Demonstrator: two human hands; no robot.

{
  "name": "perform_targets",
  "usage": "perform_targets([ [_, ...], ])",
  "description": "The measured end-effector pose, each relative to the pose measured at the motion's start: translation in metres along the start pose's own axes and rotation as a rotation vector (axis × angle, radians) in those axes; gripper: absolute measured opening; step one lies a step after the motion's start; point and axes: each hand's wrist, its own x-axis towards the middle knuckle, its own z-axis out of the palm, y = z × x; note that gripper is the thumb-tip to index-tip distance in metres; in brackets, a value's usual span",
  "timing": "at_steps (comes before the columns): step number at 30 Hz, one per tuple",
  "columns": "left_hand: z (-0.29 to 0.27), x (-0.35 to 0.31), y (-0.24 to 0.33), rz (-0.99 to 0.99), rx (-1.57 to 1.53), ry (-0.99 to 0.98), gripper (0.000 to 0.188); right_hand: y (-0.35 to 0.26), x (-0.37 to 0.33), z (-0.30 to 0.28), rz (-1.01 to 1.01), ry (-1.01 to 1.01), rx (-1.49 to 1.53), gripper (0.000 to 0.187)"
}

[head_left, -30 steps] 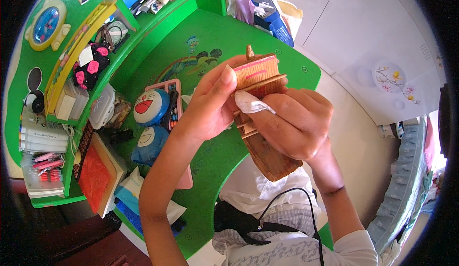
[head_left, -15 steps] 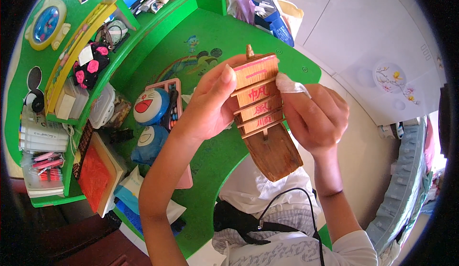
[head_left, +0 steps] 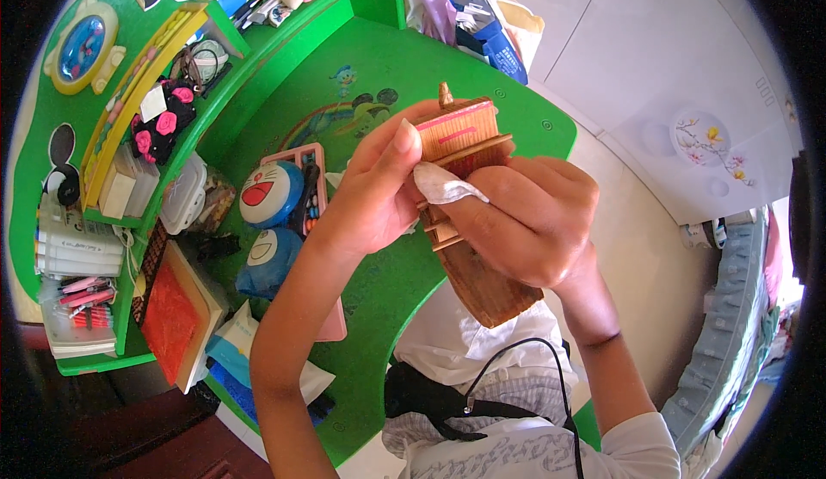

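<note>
A small wooden model sailboat [head_left: 489, 294] with slatted sails and red markings is held up over the green desk. My left hand [head_left: 379, 191] is wrapped around its far left side, the thumb upright along the edge of the top sail. My right hand [head_left: 525, 216] pinches a crumpled white tissue [head_left: 443, 185] and presses it against the boat's left edge, among the middle sail slats. Those middle slats are mostly hidden behind the right hand. The boat's brown hull end points down toward my lap.
On the green desk [head_left: 430, 57] lie a pink tray [head_left: 334, 322], two blue-and-white cartoon figures [head_left: 274, 193], a tissue pack [head_left: 231, 341] and a red-covered book [head_left: 176, 311]. Shelves at left hold pens and boxes. A black cable [head_left: 516, 344] hangs across my lap.
My right hand with the tissue has moved left across the boat, from its right edge to its left edge, covering the middle slats. The left hand and boat have barely shifted.
</note>
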Motion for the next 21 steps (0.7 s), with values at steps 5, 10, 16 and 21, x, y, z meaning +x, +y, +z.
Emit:
perform_targets([
  [5, 0.001, 0.0, 0.003, -0.017, 0.036, -0.014, 0.082, 0.005, -0.005, 0.003, 0.019, 0.092, -0.023, 0.043],
  [10, -0.003, 0.0, 0.001, -0.029, 0.046, -0.027, 0.084, 0.013, -0.013, -0.004, 0.112, 0.139, -0.041, 0.037],
  [16, -0.004, 0.0, 0.003, -0.075, 0.021, -0.066, 0.085, 0.018, -0.023, -0.008, 0.213, 0.194, -0.049, 0.024],
  [21, 0.002, 0.001, 0.004, -0.057, 0.034, -0.073, 0.085, 0.017, -0.027, -0.009, 0.307, 0.254, -0.092, 0.019],
])
